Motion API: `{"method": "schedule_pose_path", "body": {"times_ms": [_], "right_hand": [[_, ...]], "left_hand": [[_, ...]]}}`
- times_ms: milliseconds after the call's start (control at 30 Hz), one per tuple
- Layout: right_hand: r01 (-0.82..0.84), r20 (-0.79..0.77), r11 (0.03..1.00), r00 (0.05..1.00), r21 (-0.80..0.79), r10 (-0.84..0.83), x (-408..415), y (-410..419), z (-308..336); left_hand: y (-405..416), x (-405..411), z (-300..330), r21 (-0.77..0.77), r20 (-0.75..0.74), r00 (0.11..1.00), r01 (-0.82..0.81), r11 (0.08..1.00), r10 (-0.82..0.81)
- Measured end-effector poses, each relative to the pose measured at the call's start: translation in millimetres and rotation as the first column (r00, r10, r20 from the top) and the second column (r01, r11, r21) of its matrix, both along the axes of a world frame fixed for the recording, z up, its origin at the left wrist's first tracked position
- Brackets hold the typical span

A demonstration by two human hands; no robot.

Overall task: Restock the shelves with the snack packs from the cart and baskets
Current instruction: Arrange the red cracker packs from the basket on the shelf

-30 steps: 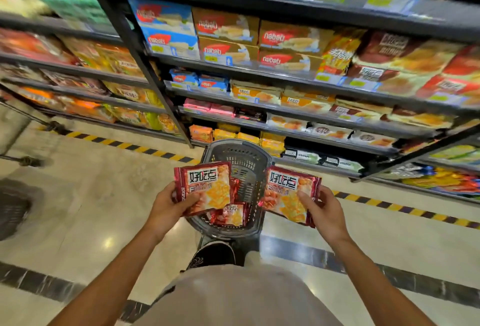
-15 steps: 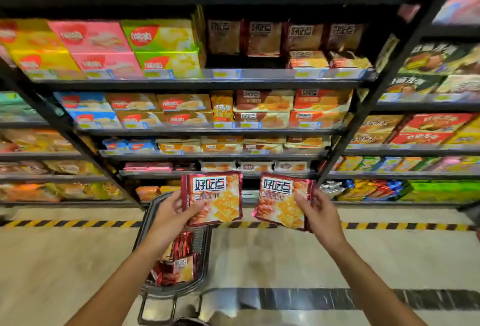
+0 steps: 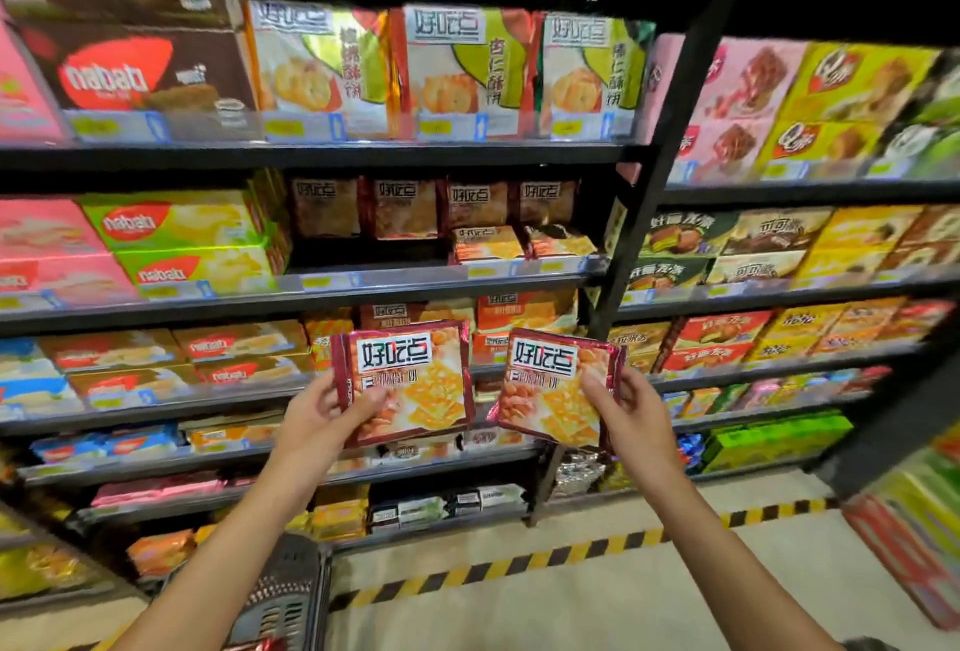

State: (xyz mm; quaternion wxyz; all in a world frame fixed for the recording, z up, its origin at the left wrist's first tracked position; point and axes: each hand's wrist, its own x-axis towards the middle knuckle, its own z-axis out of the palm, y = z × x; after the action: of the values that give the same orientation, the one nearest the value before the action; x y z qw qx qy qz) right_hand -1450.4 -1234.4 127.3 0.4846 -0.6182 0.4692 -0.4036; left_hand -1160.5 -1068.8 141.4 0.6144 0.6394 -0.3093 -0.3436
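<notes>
**Two snack packs held up before the shelves**

The person stands facing the shelves (image 3: 332, 287) with both arms raised. The left hand (image 3: 317, 416) grips one red snack pack (image 3: 410, 380) by its left edge, thumb on the front and fingers curled behind. The right hand (image 3: 631, 416) grips a second red pack (image 3: 558, 385) by its right edge in the same way. The two packs are side by side, just apart, in front of the middle shelf rows. Matching packs (image 3: 436, 209) stand on a higher shelf. A grey basket (image 3: 283, 598) is low on the floor.
</notes>
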Motion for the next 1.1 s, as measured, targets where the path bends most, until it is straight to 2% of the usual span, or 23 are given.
{"method": "schedule_pose_path", "body": {"times_ms": [167,533,900,1100], "right_hand": [[0.029,0.012,0.997,1.0,-0.065,-0.028,25,-53,27],[0.084,-0.039,0.981,0.995,-0.174,-0.092,66,-141,36],[-0.013,-0.034,0.976,0.999,-0.219,0.005,84,-221,40],[-0.002,-0.007,0.965,1.0,-0.26,0.0,93,-251,44]], "left_hand": [[-63,32,13,-0.063,0.011,1.0,0.028,0.998,-0.028],[-180,82,20,-0.069,0.007,0.996,0.089,0.994,-0.089],[-220,78,26,-0.062,0.06,0.998,0.013,0.998,-0.01],[-231,70,27,-0.092,0.058,0.997,-0.052,0.994,0.057]]}}
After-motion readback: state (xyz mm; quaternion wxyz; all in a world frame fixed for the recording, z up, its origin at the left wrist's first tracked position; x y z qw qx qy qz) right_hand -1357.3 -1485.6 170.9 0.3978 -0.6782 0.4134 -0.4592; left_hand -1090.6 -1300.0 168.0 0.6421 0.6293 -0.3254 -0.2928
